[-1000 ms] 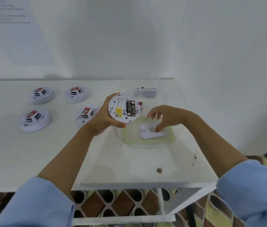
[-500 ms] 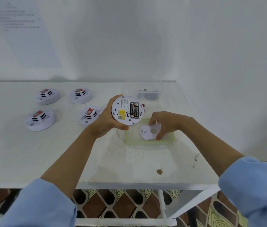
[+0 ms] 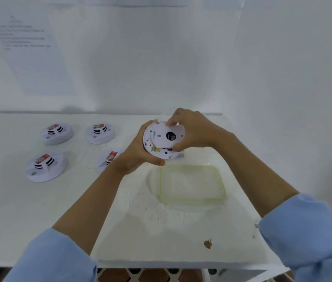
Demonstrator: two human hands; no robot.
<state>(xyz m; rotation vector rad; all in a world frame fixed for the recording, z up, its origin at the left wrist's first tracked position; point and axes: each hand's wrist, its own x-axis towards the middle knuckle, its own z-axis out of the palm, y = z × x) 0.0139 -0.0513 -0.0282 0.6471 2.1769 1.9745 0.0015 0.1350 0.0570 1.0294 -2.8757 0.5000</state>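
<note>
My left hand (image 3: 135, 154) grips a round white smoke detector (image 3: 157, 152) from its left side, its back turned toward me above the table. My right hand (image 3: 193, 131) pinches a white cover plate (image 3: 165, 137) with a dark round hole and holds it against the detector's back, covering most of the battery bay. A clear tray with a green rim (image 3: 223, 192) lies on the table just below both hands, with nothing in it.
Three white smoke detectors (image 3: 56, 133), (image 3: 100, 133), (image 3: 46, 166) with red labels sit at the left of the white table (image 3: 39, 210); another one (image 3: 110, 158) lies partly behind my left wrist. A printed sheet (image 3: 28, 47) hangs on the wall. A small brown speck (image 3: 208, 243) lies near the front edge.
My right hand lifted the cover plate out of the green-rimmed tray and brought it up onto the back of the detector. The left hand kept hold of the detector.
</note>
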